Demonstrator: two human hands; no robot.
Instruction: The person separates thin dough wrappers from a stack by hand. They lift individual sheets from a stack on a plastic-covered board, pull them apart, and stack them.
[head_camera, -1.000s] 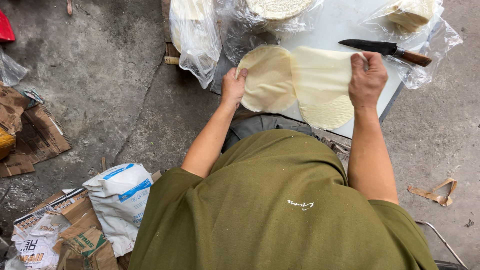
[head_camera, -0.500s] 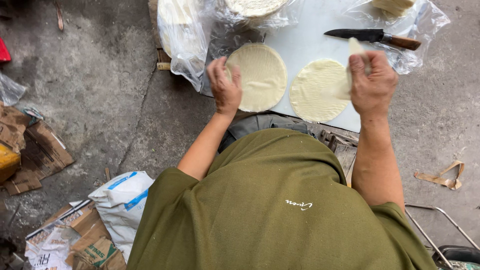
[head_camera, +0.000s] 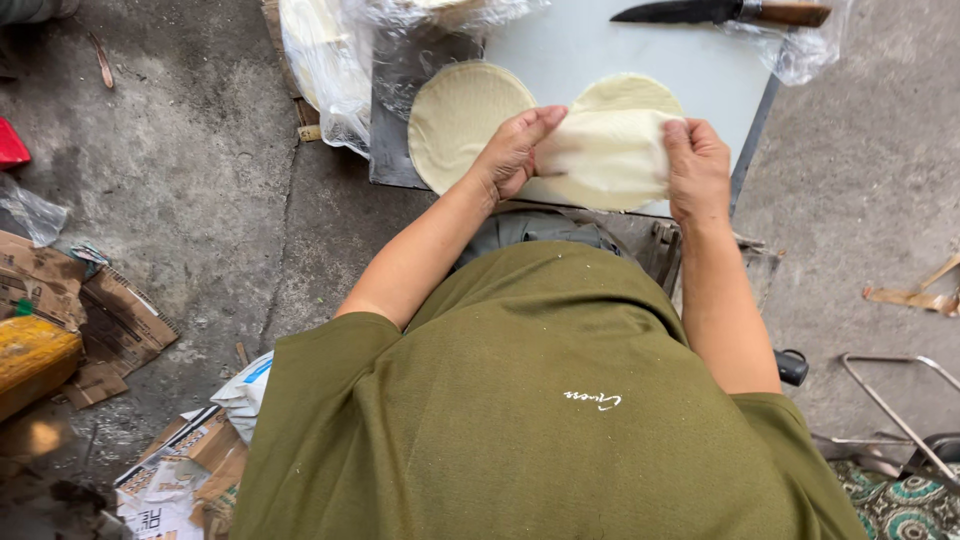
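While both arms reach forward over the low white board (head_camera: 600, 50), the left hand (head_camera: 512, 152) and the right hand (head_camera: 697, 172) hold between them one pale, soft folded sheet of dough (head_camera: 606, 150). The left hand pinches the left edge of this sheet: its fingers are bent and pressed close together on top, and the thumb seems to be under the sheet, but from this view I cannot see it clearly. The right hand grips the right edge, with the fingers curled over the top and closed on the dough. Neither hand is spread open. The sheet hangs a little above the board, stretched flat between the two hands.

Directly under the held sheet lies a round flat dough disc (head_camera: 625, 92) on the board, and only its upper curve shows behind the sheet. Just to the left of it lies a second round disc (head_camera: 455, 115), touching or nearly touching the left hand. A knife (head_camera: 720, 12) with a dark blade and a wooden handle rests at the far edge of the board, well apart from both hands. Clear plastic bags (head_camera: 335, 70) lie beside the board on the left, over the grey concrete floor (head_camera: 180, 200).
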